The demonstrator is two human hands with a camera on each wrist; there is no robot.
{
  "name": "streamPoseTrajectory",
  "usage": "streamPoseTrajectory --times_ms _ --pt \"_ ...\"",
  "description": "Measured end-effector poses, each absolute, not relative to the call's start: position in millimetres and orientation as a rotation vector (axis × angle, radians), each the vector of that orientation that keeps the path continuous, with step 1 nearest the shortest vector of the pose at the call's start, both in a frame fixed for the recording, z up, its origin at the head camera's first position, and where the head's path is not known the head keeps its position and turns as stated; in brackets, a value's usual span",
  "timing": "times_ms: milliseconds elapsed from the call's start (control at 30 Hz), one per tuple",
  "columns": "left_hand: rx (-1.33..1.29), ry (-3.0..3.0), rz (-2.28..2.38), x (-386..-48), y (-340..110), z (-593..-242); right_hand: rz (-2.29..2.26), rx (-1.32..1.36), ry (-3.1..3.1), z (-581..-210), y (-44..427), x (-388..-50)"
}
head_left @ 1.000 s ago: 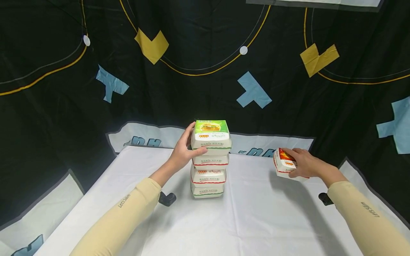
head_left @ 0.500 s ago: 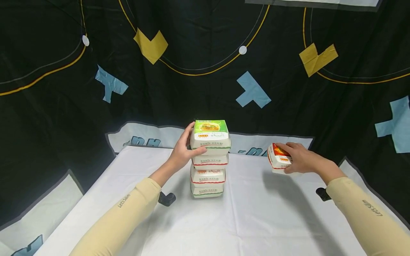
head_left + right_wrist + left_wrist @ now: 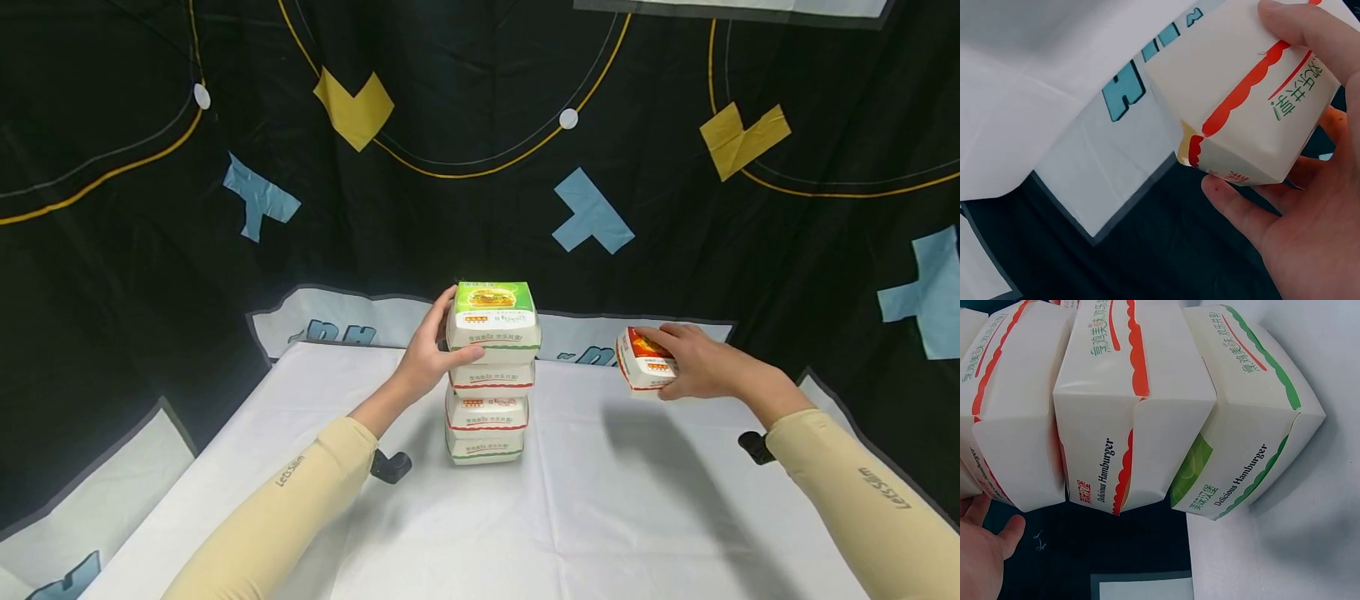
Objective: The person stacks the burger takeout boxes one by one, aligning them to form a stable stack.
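Note:
Several paper hamburger boxes stand stacked on the white-covered table (image 3: pixel 480 533). The topmost has a green lid with a burger picture (image 3: pixel 491 321). My left hand (image 3: pixel 426 358) holds this top hamburger box at its left side, thumb across the front and fingers behind. Below it come two boxes with red trim (image 3: pixel 1110 412) and a green-trimmed one (image 3: pixel 1254 419) at the base, seen sideways in the left wrist view. Right of the stack, my right hand (image 3: pixel 705 362) grips a red-lidded hamburger box (image 3: pixel 643 362) in the air, its shadow falling on the cloth. Its far side is hidden.
A black curtain (image 3: pixel 465 242) with yellow and blue tape pieces hangs behind the table. Dark clips (image 3: pixel 392 467) sit at the left of the stack and near the right sleeve (image 3: pixel 840 492). A white lettered sheet (image 3: pixel 637 333) lies beyond the table's back edge.
My right hand has moved left and slightly up with the red-lidded hamburger box, nearer the stack. The left hand and the stack have stayed where they were.

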State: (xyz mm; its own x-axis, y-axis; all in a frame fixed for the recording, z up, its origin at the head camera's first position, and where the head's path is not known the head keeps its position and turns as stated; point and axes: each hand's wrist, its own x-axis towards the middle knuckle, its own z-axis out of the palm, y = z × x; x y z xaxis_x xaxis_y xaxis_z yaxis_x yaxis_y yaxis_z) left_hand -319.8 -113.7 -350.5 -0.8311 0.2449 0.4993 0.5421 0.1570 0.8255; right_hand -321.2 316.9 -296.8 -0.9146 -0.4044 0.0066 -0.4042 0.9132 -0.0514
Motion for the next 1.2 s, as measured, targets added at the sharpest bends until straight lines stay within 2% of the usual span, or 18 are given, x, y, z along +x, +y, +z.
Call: streamPoseTrajectory --times_ms 1200 --pt "-0.748 -2.203 -1.745 -321.3 -112.7 -351.5 0.013 -0.732 3.119 -245.7 281.9 -304.7"
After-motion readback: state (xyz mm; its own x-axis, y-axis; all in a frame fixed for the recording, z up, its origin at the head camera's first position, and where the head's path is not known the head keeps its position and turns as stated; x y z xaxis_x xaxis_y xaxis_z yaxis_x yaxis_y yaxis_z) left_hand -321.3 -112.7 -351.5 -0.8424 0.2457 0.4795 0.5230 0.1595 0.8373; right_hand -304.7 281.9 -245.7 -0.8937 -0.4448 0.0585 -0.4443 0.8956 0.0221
